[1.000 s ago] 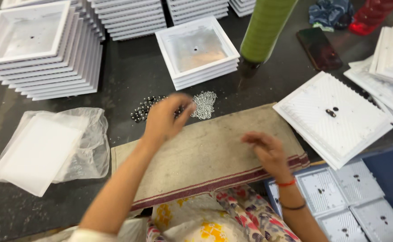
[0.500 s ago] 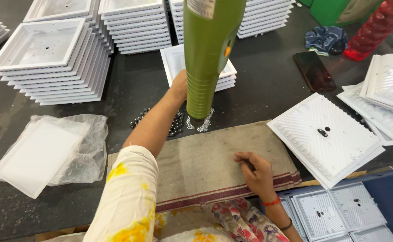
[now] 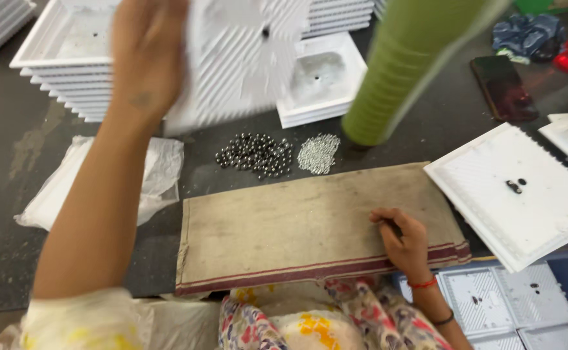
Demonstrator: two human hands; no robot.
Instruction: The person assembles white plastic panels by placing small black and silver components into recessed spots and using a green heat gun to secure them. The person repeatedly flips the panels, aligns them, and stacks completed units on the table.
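Lifting a white ribbed tray (image 3: 245,58) above the table's far edge, the left hand (image 3: 144,55) has its fingers clamped on it. The right hand (image 3: 404,240), fingers curled together, rests on the brown cloth mat (image 3: 284,227) at the near edge.

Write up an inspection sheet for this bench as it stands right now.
Surface: dark worktop, worn cloth mat at the front edge.
Job's things: left hand lifts a blurred white square tray; right hand rests on the mat, contents hidden.
Clutter: dark steel balls, small silvery pieces, green cone, tray stacks, ribbed plate, plastic bag, phone.
Grippers: left shut on the tray; right unclear.
Cables: nothing seen.
Surroundings: more trays lower right.
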